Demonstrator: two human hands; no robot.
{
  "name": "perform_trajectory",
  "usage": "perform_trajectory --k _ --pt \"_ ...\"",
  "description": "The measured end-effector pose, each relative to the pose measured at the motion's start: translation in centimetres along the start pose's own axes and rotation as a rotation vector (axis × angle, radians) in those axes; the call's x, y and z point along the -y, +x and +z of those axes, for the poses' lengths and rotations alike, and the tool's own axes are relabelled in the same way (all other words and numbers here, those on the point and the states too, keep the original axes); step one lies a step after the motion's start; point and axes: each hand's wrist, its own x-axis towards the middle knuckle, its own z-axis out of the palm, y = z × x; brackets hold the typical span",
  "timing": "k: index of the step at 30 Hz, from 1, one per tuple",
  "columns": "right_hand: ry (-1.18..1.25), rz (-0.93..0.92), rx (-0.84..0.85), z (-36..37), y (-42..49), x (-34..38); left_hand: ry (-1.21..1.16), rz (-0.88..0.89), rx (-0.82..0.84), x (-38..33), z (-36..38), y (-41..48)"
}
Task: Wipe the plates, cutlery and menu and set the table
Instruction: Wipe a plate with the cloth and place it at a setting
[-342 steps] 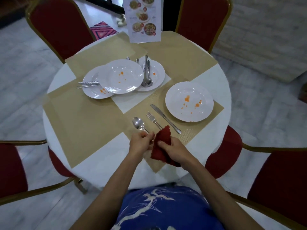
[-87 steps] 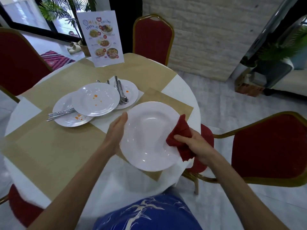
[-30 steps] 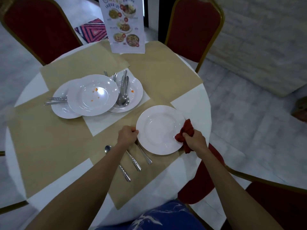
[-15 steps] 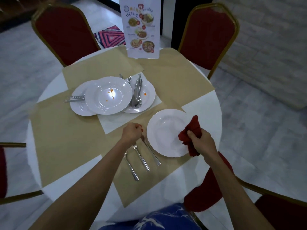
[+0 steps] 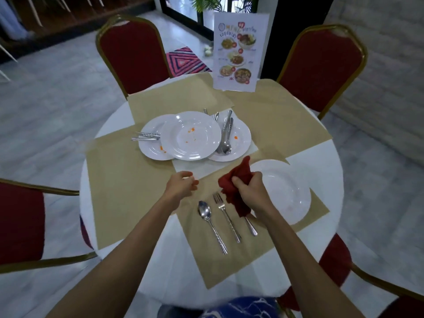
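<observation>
My right hand [image 5: 251,190] grips a bunched red cloth [image 5: 236,183] over the left rim of a clean white plate [image 5: 284,191] on the near tan placemat [image 5: 229,255]. My left hand [image 5: 181,185] hovers over the mat with loosely curled fingers and holds nothing. A spoon [image 5: 210,222] and a fork [image 5: 226,215] lie side by side left of the plate; a knife handle [image 5: 251,227] pokes out from under the cloth. Three stained plates [image 5: 191,135] overlap at the table's middle, with cutlery [image 5: 226,135] on the right one and more cutlery [image 5: 146,136] on the left one. The menu card [image 5: 238,51] stands at the far edge.
The round white table [image 5: 321,157] carries several tan placemats. Red chairs with gold frames stand around it: far left [image 5: 133,53], far right [image 5: 319,65], left [image 5: 20,223] and near right [image 5: 339,267].
My left hand has let go of the knife and lifted away to the left. My right hand has swung the cloth from the plate's right rim to its left rim, above the knife.
</observation>
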Motion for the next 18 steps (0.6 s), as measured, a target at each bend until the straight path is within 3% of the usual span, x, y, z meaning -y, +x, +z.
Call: perform_trajectory --k 7,18 --pt "0.026 -0.001 -0.018 5.7 -2.1 0.1 -0.161 -0.085 0.036 -1.7 -4.2 5.4" --pt "0.018 0.042 -0.203 8.7 -7.8 -1.0 -0.428 -0.147 0.042 -2.0 -4.4 11.0"
